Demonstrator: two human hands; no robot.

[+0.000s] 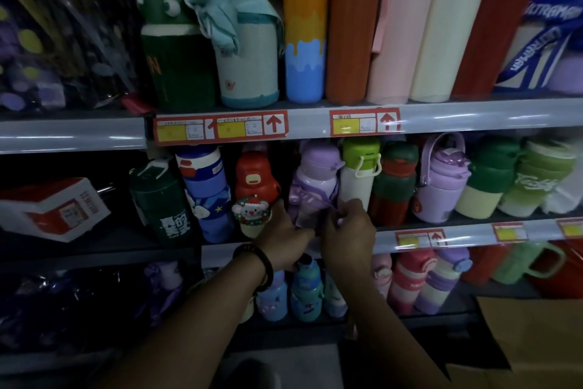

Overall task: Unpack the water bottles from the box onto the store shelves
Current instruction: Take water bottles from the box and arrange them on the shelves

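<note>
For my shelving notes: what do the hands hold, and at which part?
The left hand and right hand both pinch the shiny wrapping of the purple bottle, low on its body.

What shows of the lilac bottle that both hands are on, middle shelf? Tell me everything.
The lilac plastic bottle with a pale body stands roughly upright on the grey middle shelf, between a red bottle with a mouse figure and a white bottle with a green lid. Its domed purple lid has a side tab. Shiny, crinkled purple wrap covers its lower part. The left hand holds its base; the right hand pinches the wrap. The hands hide its bottom.
</note>
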